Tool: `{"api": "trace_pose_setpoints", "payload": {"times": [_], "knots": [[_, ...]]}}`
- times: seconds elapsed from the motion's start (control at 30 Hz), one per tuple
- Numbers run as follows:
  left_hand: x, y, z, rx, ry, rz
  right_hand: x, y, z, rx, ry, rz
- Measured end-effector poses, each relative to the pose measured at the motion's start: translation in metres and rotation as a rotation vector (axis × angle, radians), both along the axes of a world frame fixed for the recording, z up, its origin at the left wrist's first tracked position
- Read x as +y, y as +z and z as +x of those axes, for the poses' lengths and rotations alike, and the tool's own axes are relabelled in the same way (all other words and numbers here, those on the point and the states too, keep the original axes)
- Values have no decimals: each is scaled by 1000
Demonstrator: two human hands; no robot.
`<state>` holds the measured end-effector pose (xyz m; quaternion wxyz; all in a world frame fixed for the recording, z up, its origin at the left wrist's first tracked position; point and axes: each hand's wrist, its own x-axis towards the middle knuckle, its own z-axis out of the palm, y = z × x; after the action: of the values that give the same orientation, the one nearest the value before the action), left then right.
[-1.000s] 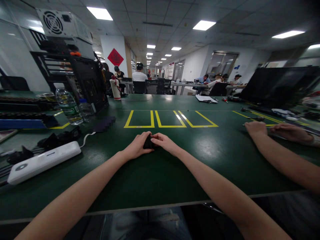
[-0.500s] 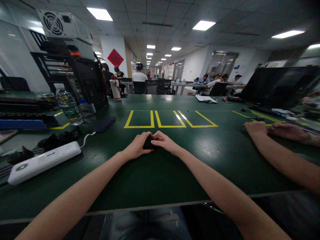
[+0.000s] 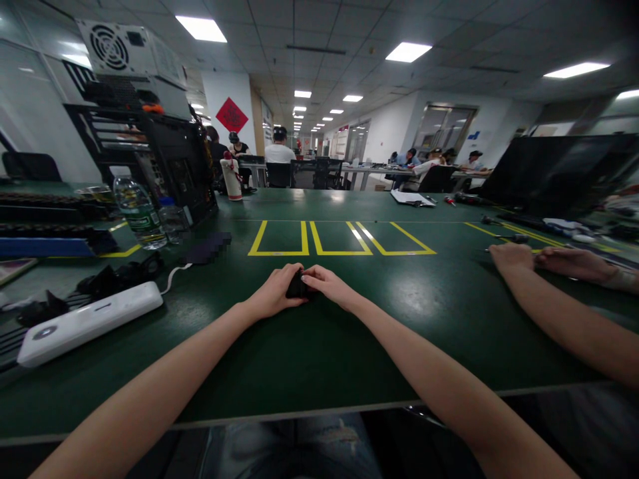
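Our left hand (image 3: 272, 291) curls around a small dark object (image 3: 295, 286) our right hand (image 3: 328, 286) pinches, well in from the near edge of the surface (image 3: 299, 359), its handling seemingly unfinished.

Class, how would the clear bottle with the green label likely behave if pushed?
The clear bottle stands tall and narrow, so a high push would probably tip it. Its rounded body might then roll. The wall looks like thin plastic, so it may dent.
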<state>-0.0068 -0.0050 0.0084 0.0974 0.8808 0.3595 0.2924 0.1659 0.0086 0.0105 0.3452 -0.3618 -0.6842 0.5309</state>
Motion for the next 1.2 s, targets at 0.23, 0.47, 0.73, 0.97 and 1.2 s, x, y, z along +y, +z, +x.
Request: {"api": "trace_pose_setpoints", "payload": {"times": [0.23,0.47,0.73,0.97,1.2], "knots": [[0,0,1,9,2,10,-3,5,9,29,135,62],[2,-2,1,-7,-4,19,-1,-1,5,54,74,91],[3,-4,0,-12,-8,21,3,-5,1,43,13,32],[-1,0,0,3,-2,2,0,2,6,2,70,50],[1,-1,0,-11,-10,10,-4,4,7,29,99,87]]}}
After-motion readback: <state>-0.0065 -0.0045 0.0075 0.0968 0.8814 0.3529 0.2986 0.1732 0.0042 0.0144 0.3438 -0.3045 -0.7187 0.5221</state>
